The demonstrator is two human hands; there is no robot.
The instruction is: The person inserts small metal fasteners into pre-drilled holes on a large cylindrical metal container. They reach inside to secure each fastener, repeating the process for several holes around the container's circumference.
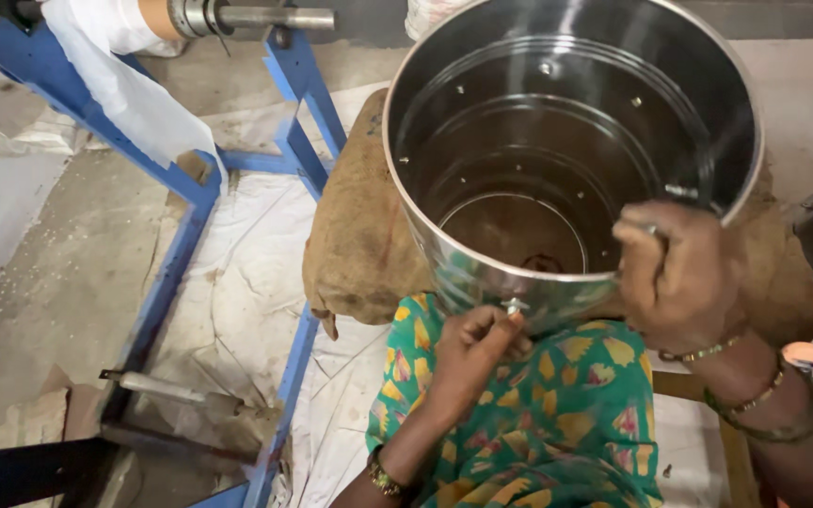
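My right hand (677, 277) grips the steel drum (566, 141) rim, fingers curled over; my left hand (470, 343) seemingly pinches a small fitting (515, 306) beneath.

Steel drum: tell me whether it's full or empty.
Empty. The steel drum shows its bare shiny base and walls, with only a small dark speck at the bottom edge.

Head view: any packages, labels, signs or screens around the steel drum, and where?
No labels, signs or screens show.
Roll of white plastic film: top left on a steel shaft of the blue frame, sheet hanging down.
Burlap sack: brown, under the steel drum that the left hand and right hand hold.
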